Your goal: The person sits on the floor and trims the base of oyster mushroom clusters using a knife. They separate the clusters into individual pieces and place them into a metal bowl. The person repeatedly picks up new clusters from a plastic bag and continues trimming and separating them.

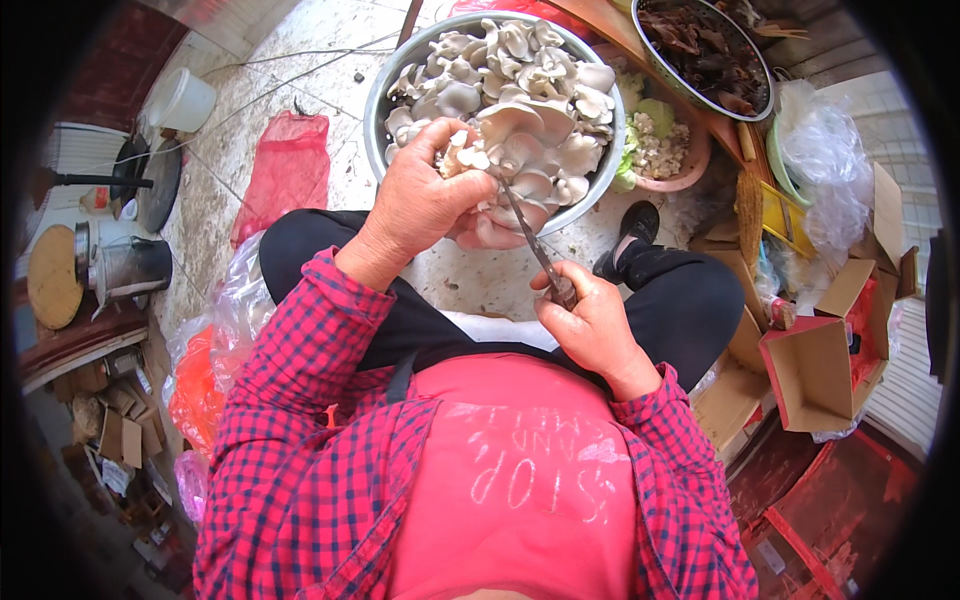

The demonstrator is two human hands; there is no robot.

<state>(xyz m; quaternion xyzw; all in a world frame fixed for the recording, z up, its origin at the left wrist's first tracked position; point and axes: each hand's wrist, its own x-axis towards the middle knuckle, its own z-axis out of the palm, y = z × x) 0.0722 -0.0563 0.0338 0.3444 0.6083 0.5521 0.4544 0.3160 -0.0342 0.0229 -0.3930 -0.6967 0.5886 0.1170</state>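
Note:
A cluster of grey oyster mushrooms (pixel 521 146) is gripped by its pale stem base in my left hand (pixel 424 191), over the near rim of a large metal basin (pixel 373 127). Loose oyster mushrooms (pixel 457 67) fill that basin. My right hand (pixel 589 319) is closed around the dark handle of a knife (pixel 534 244). The blade points up and to the left, its tip touching or very near the cluster beside my left thumb. My left fingers partly cover the stem base.
Right of the basin stand a pink bowl (pixel 701 161) of chopped pale vegetable and a colander (pixel 763 97) of dark wood-ear-like pieces. Cardboard boxes (pixel 810 375) and plastic bags (pixel 825 165) crowd the right. Leftward lie a red mesh bag (pixel 289 169), a white bucket (pixel 182 101) and a metal pot (pixel 135 266).

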